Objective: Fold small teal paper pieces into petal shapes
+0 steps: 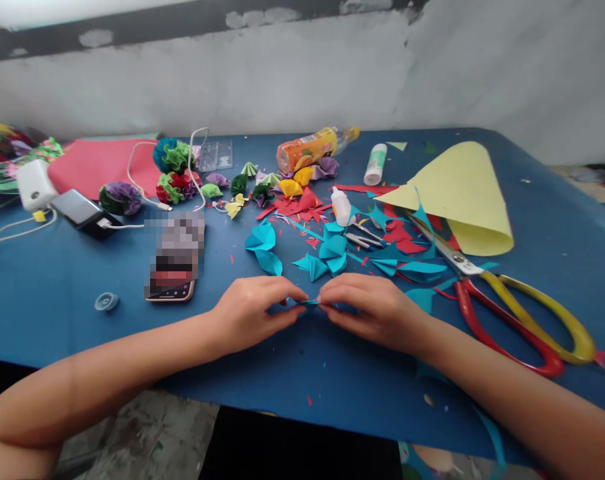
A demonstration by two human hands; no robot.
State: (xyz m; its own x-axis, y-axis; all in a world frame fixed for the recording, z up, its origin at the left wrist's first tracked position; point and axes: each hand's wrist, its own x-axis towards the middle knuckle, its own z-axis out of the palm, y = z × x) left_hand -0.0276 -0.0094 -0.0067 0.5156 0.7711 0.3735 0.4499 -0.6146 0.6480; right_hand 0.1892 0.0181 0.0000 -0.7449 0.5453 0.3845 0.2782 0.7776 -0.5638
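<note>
left hand (249, 312) + right hand (369, 310): fingers pinched shut on blue paper piece (309, 305) from both sides, pressed flat to surface (57, 293) for a crisp fold | folded blue pieces (327, 253) just beyond, within reach | scissors (512, 307) parked right, blades away from hands

Blue-covered worktop (57, 313) set close against a grey-white wall (482, 73), patchy, with a dark band (132, 27) high above the worktop; mottled concrete floor (147, 433) below its near edge.
</note>
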